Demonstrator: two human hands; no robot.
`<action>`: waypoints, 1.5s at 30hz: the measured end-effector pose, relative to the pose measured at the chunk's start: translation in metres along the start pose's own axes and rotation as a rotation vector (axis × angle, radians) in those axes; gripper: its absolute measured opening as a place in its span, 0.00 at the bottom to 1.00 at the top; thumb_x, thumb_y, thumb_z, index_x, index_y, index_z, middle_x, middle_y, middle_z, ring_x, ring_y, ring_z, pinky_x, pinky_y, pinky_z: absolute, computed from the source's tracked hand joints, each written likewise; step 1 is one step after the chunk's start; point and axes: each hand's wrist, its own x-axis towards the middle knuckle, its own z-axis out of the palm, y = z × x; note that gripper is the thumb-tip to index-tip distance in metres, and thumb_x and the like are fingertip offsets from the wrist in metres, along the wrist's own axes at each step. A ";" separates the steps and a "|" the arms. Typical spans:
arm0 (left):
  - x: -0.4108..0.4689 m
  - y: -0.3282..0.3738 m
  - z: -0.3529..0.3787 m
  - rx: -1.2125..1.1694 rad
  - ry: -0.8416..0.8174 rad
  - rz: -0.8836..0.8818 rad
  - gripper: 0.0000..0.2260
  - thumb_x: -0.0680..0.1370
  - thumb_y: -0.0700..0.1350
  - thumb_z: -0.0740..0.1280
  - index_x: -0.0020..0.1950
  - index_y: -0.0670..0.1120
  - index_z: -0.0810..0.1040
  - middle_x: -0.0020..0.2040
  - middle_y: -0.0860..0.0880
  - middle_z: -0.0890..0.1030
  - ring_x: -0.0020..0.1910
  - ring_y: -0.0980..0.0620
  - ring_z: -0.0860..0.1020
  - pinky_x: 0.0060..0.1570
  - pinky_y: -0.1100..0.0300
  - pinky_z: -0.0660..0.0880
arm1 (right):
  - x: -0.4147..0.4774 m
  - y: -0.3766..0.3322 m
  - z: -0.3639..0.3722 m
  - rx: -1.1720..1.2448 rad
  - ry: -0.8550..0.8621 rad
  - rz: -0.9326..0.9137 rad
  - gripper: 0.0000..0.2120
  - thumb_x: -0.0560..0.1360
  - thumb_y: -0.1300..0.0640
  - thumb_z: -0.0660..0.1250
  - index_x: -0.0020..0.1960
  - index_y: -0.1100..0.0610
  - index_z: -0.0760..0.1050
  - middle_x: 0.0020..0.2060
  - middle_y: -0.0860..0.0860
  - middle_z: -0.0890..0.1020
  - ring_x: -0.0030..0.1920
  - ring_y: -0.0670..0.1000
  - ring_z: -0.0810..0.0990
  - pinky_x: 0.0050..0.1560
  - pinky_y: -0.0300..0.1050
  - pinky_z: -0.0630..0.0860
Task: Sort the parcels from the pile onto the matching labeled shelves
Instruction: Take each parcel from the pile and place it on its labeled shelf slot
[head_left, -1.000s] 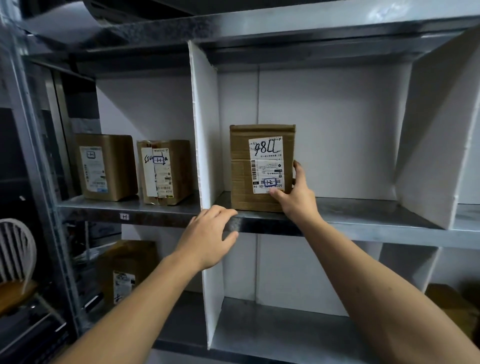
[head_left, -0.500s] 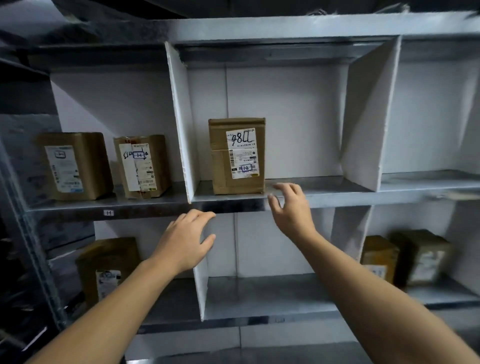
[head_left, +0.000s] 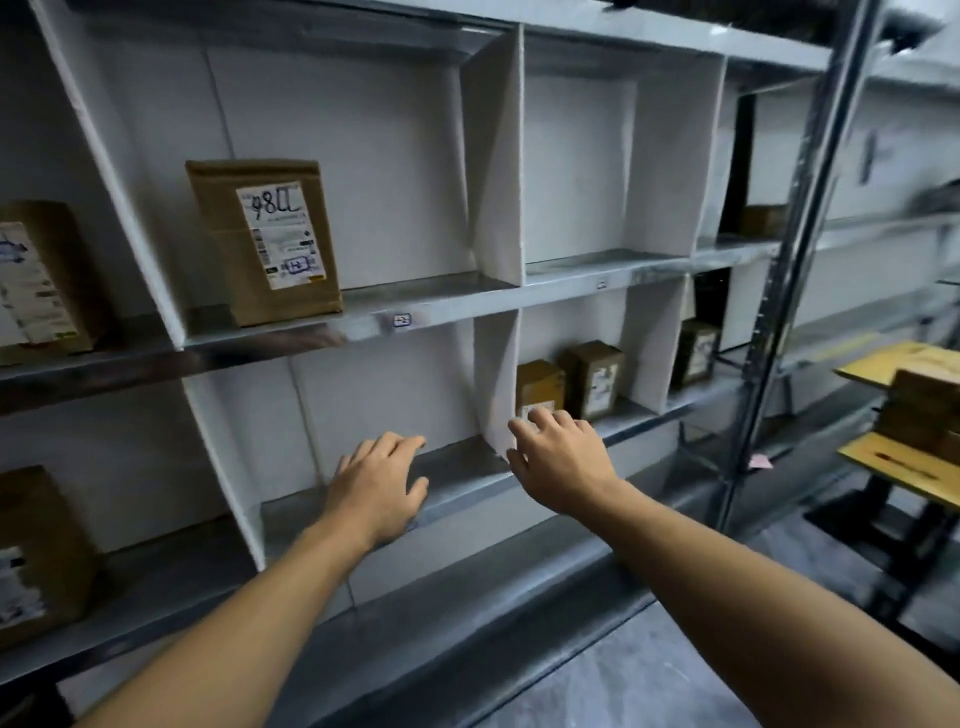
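Both empty: left hand (head_left: 382, 486) and right hand (head_left: 563, 462) are out in front with fingers loose, not gripping anything. The labeled parcel (head_left: 265, 241) stands upright on the shelf (head_left: 447, 296) above, up-left of the left hand.

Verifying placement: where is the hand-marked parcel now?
Head view, upper left: the parcel stands upright on the middle shelf, near its bay's left divider.

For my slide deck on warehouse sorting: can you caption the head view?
Empty-handed: left hand and right hand hover before metal shelving where a labelled brown parcel stands upright.
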 end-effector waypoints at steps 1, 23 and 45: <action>0.003 0.011 0.006 0.001 -0.020 0.023 0.23 0.79 0.55 0.61 0.73 0.54 0.66 0.67 0.51 0.71 0.64 0.47 0.69 0.62 0.53 0.67 | -0.009 0.010 0.000 -0.009 -0.009 0.013 0.18 0.81 0.44 0.57 0.66 0.52 0.69 0.61 0.56 0.76 0.59 0.61 0.76 0.55 0.55 0.76; 0.159 0.482 0.154 -0.239 -0.159 0.558 0.23 0.78 0.56 0.62 0.72 0.54 0.66 0.67 0.51 0.72 0.64 0.47 0.70 0.63 0.50 0.65 | -0.227 0.439 -0.039 -0.275 -0.158 0.646 0.19 0.80 0.40 0.56 0.65 0.50 0.70 0.61 0.54 0.77 0.60 0.59 0.77 0.54 0.54 0.74; 0.301 0.819 0.285 -0.327 -0.206 0.954 0.23 0.77 0.59 0.61 0.71 0.56 0.67 0.65 0.53 0.74 0.61 0.49 0.72 0.60 0.51 0.71 | -0.310 0.740 -0.032 -0.335 -0.231 1.050 0.22 0.81 0.39 0.55 0.70 0.49 0.67 0.65 0.53 0.75 0.65 0.58 0.74 0.61 0.57 0.73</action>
